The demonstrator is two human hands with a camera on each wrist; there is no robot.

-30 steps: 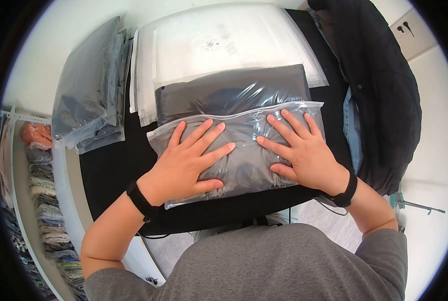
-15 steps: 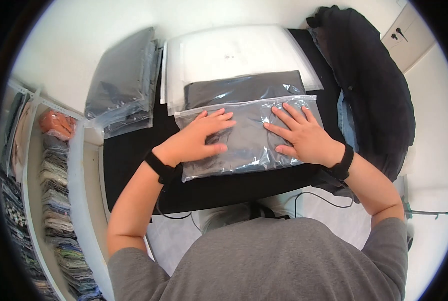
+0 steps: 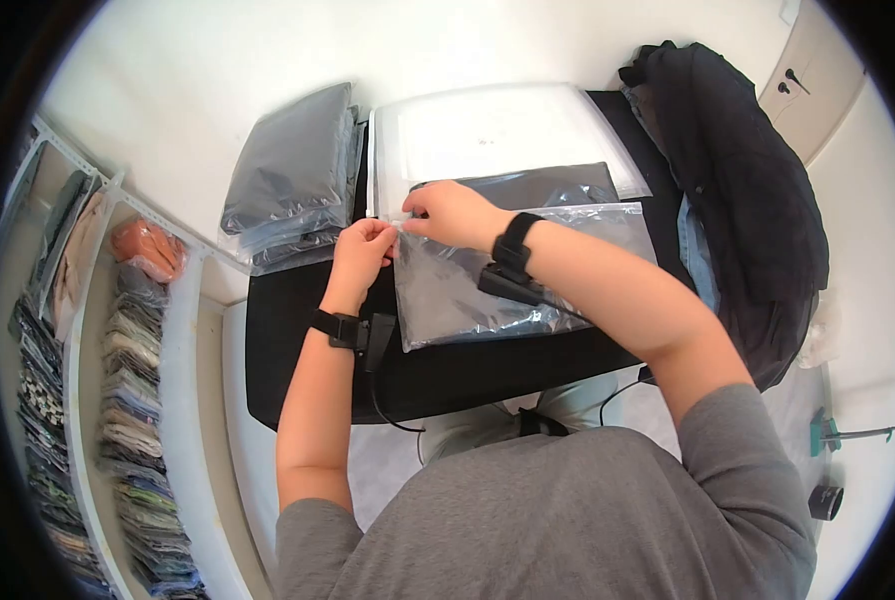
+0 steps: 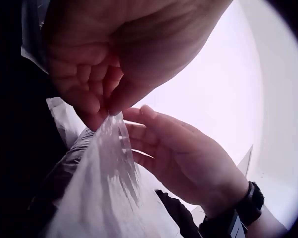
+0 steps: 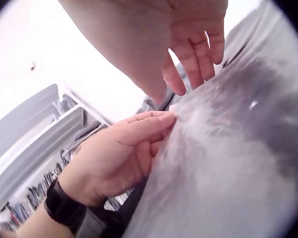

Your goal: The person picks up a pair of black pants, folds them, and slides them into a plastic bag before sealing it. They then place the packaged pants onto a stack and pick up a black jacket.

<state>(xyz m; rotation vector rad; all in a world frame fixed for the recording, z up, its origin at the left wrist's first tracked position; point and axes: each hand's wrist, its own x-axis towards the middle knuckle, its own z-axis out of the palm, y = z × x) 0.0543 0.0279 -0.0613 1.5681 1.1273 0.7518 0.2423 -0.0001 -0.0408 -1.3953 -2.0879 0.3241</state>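
Note:
A clear zip bag (image 3: 487, 285) with a dark folded garment inside lies on the black table (image 3: 297, 340). My left hand (image 3: 363, 250) pinches the bag's top left corner; the left wrist view shows the fingertips (image 4: 107, 106) closed on the plastic (image 4: 109, 168). My right hand (image 3: 449, 213) reaches across and pinches the bag's top edge just beside the left hand. In the right wrist view, the right hand (image 5: 188, 59) curls over the bag (image 5: 228, 163), close to the left hand (image 5: 121, 148).
Flat empty clear bags (image 3: 497, 125) are stacked behind the bag. A pile of bagged dark garments (image 3: 289, 180) lies at the table's back left. A dark jacket (image 3: 737, 170) covers the right end. Shelves of folded clothes (image 3: 117, 400) stand at the left.
Both hands lay flat, pressing down on the bag. They have now lifted and moved to its top left corner, where they pinch the edge; the right arm crosses over the bag.

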